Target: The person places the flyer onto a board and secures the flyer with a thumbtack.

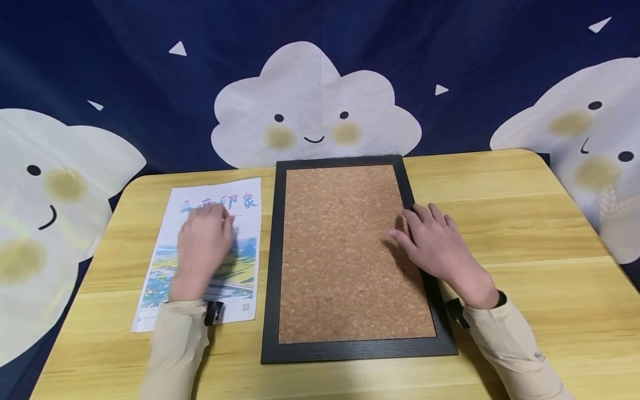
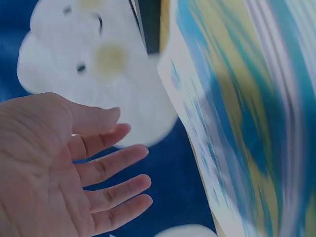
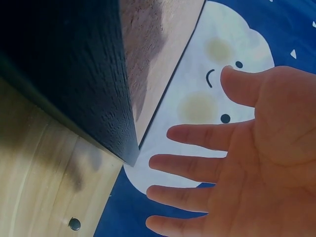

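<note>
A printed paper poster (image 1: 235,289) with a landscape picture and large coloured characters lies on the left of the table. My left hand (image 1: 202,244) is over it, holding nothing; in the left wrist view the fingers (image 2: 113,163) are loosely bent and stand apart from the paper. To the poster's right is a black picture frame (image 1: 360,350) with a cork panel (image 1: 350,250) inside. Above the frame's right side hovers my right hand (image 1: 440,244), its fingers spread. In the right wrist view this hand (image 3: 266,158) has nothing in it.
The light wooden table (image 1: 530,233) extends on both sides of the frame. A small dark round spot (image 3: 74,223) shows on the wood in the right wrist view. Behind the table hangs a dark blue cloth (image 1: 350,28) with white clouds.
</note>
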A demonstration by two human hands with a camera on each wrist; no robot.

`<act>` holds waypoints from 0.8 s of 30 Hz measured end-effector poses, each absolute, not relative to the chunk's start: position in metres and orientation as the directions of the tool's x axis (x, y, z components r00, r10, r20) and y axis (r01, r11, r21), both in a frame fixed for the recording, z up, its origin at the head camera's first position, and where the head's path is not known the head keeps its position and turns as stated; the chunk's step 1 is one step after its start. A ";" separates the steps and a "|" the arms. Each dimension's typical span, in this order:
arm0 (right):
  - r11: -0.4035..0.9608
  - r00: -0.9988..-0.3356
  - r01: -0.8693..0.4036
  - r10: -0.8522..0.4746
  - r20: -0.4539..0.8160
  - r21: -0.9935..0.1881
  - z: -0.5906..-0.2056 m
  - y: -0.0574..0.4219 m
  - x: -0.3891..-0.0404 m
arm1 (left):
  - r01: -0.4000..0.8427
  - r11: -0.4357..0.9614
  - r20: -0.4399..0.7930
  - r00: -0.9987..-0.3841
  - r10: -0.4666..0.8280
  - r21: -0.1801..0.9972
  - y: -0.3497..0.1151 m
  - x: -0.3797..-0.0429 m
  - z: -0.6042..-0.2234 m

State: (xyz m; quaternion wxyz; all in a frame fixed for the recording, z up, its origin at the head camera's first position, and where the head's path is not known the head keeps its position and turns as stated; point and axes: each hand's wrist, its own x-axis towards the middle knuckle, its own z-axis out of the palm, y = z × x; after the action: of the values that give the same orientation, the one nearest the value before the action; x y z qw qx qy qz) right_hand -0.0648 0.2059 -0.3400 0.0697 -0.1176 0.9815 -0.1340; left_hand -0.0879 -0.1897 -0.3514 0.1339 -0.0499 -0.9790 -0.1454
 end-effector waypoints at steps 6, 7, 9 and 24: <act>0.939 -0.963 -0.213 -0.248 -0.105 -0.269 -0.341 0.206 -0.064 | -0.086 0.949 -0.022 -0.996 -0.083 0.302 -0.245 -0.096 -0.352; 0.939 -0.963 -0.211 -0.247 -0.108 -0.270 -0.340 0.206 -0.064 | -0.121 0.947 -0.093 -0.991 -0.098 0.297 -0.254 -0.096 -0.352; 0.940 -0.963 -0.211 -0.247 -0.110 -0.270 -0.340 0.207 -0.064 | -0.187 0.940 -0.215 -0.968 -0.128 0.285 -0.270 -0.096 -0.353; 0.915 -0.949 -0.226 -0.284 -0.137 -0.333 -0.338 0.230 -0.075 | -0.355 0.893 -0.434 -0.875 -0.215 0.275 -0.297 -0.091 -0.351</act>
State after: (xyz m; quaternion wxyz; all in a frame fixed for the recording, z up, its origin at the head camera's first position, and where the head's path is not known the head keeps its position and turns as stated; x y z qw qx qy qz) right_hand -0.0746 0.2303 -0.3378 0.0913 -0.1307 0.9744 -0.1587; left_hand -0.0908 -0.2975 -0.3507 -0.2001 0.1497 -0.9522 -0.1756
